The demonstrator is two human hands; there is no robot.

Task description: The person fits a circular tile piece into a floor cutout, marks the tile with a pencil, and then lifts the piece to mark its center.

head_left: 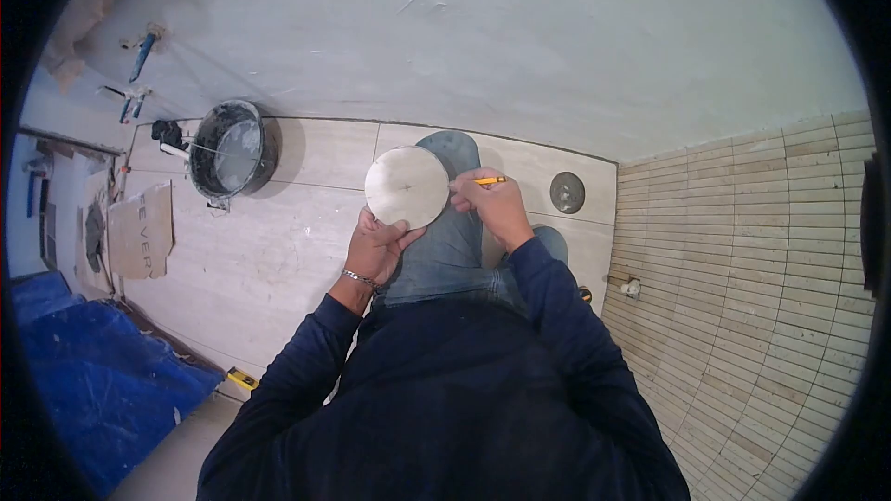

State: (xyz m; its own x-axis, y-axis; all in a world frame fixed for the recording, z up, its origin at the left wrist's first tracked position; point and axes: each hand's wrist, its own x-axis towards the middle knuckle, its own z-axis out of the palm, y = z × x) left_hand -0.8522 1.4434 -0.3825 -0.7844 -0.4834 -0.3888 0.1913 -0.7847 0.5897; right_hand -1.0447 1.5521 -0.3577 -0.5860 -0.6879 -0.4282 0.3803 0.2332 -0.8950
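A round, pale disc point(394, 199) with a small cross marked at its middle is held up over my knee. My left hand point(379, 246) grips its lower edge, thumb on the face and fingers behind. In my right hand point(492, 207) is a yellow pencil point(490, 181), pinched close to the disc's right edge. The pencil's point is hidden by the fingers. Under the disc and the right hand are my legs in blue jeans point(436, 264).
A black bucket point(264, 162) with grey residue stands at the left by the wall. A round grey drain cover point(567, 193) sits in the tiled floor point(251, 260) to the right. Cardboard point(142, 234) and a blue tarp point(102, 376) lie at the left. Narrow tiles point(733, 288) cover the right wall.
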